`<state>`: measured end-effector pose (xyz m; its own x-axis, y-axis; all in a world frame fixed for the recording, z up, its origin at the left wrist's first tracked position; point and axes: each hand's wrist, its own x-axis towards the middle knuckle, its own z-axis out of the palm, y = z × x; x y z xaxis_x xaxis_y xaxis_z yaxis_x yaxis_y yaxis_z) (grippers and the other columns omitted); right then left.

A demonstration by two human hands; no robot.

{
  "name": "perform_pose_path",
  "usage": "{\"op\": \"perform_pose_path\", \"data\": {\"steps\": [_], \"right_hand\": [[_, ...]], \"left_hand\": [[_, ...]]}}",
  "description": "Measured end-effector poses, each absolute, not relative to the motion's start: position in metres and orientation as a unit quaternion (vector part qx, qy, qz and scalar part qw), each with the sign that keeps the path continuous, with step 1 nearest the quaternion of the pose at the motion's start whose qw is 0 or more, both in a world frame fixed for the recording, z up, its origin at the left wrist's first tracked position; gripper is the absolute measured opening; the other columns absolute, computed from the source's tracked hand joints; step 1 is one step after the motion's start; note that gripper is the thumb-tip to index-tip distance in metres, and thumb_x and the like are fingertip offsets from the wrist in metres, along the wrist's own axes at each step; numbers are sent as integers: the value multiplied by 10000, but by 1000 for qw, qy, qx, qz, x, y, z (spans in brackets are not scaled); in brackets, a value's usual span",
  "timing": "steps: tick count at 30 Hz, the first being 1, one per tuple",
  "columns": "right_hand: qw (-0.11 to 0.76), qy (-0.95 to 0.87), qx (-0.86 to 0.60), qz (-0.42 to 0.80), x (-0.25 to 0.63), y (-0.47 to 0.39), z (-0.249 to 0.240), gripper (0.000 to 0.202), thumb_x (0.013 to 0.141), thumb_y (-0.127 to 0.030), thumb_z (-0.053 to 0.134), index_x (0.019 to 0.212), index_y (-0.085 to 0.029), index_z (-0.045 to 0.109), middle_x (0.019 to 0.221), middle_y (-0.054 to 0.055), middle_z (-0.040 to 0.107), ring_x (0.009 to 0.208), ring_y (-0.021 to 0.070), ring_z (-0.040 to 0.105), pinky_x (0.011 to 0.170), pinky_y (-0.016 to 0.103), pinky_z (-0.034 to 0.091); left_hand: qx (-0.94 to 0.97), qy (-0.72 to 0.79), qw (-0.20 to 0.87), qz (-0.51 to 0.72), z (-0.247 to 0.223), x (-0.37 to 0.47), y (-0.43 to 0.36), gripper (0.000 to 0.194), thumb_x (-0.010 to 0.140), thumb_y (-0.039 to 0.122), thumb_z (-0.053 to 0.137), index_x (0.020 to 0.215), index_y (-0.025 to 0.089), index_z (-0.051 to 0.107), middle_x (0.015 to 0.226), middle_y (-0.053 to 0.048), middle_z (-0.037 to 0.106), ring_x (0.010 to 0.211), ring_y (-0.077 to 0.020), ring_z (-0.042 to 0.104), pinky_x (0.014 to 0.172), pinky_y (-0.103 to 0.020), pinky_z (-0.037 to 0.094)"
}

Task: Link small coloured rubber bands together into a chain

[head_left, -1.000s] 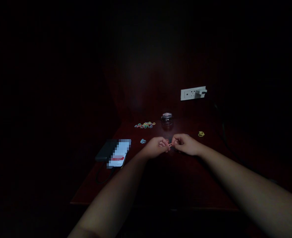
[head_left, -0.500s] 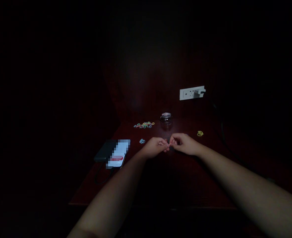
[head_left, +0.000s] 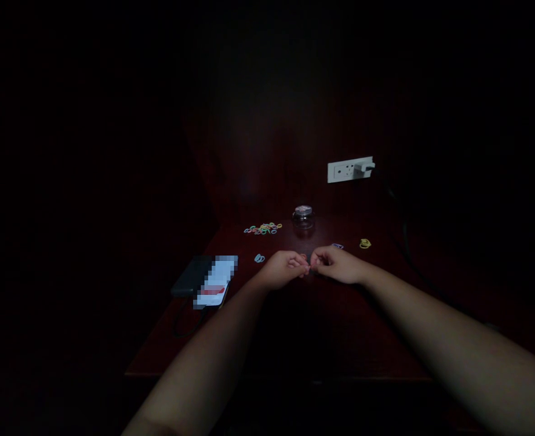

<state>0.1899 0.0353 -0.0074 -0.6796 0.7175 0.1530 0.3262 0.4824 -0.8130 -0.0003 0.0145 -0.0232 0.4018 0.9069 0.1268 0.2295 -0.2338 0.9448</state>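
Observation:
My left hand [head_left: 288, 269] and my right hand [head_left: 335, 264] meet fingertip to fingertip over the middle of the dark red table. Both are closed in a pinch. Whatever is between the fingertips is too small and dim to make out. Just behind them, a bit of a reddish band [head_left: 303, 257] shows, partly hidden by the fingers. Light blue bands [head_left: 259, 258] lie left of my left hand. Beyond my right hand is a purple band [head_left: 338, 246], and farther right sit yellow bands [head_left: 365, 243].
A loose pile of multicoloured bands [head_left: 263, 229] lies toward the back. Near it stands a clear lidded jar [head_left: 303, 217]. A lit phone [head_left: 217, 281] and a dark flat box [head_left: 191, 276] with a cable are at left. On the wall, a socket [head_left: 349, 170] holds a plug and cable.
My hands stay together in nearly the same place, the fingertips shifting very slightly. More of the purple band shows beyond my right hand. The view has moved a little.

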Motion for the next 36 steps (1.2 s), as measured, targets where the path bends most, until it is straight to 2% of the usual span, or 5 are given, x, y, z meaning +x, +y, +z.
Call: {"op": "perform_pose_path", "data": {"steps": [11, 20, 29, 36], "right_hand": [[256, -820, -310, 407, 190, 37, -10, 108, 713, -231, 553, 755, -131, 543, 592, -16, 529, 522, 78, 454, 481, 199, 338], [247, -809, -306, 438, 190, 35, -6, 195, 643, -254, 644, 751, -131, 537, 582, -40, 498, 533, 71, 432, 487, 196, 327], [250, -818, -309, 415, 191, 36, -8, 120, 687, -233, 597, 736, -137, 545, 585, -30, 513, 531, 74, 440, 483, 195, 328], [249, -817, -323, 408, 191, 38, -9, 161, 692, -288, 608, 712, -143, 544, 565, -26, 531, 516, 86, 461, 475, 204, 340]], "left_hand": [[687, 452, 454, 343, -18, 1, 10, 218, 644, 199, 726, 801, 79, 633, 764, -74, 679, 667, -106, 616, 648, -218, 470], [687, 449, 456, 345, -18, 1, 11, 219, 652, 180, 722, 820, 74, 630, 757, -65, 666, 655, -92, 606, 646, -211, 472], [687, 448, 456, 347, -22, 0, 14, 208, 652, 198, 720, 796, 83, 624, 715, -48, 654, 648, -90, 602, 630, -204, 467], [685, 432, 470, 351, -23, 0, 14, 248, 604, 189, 754, 786, 82, 623, 705, -40, 645, 660, -90, 600, 657, -217, 481]]}}
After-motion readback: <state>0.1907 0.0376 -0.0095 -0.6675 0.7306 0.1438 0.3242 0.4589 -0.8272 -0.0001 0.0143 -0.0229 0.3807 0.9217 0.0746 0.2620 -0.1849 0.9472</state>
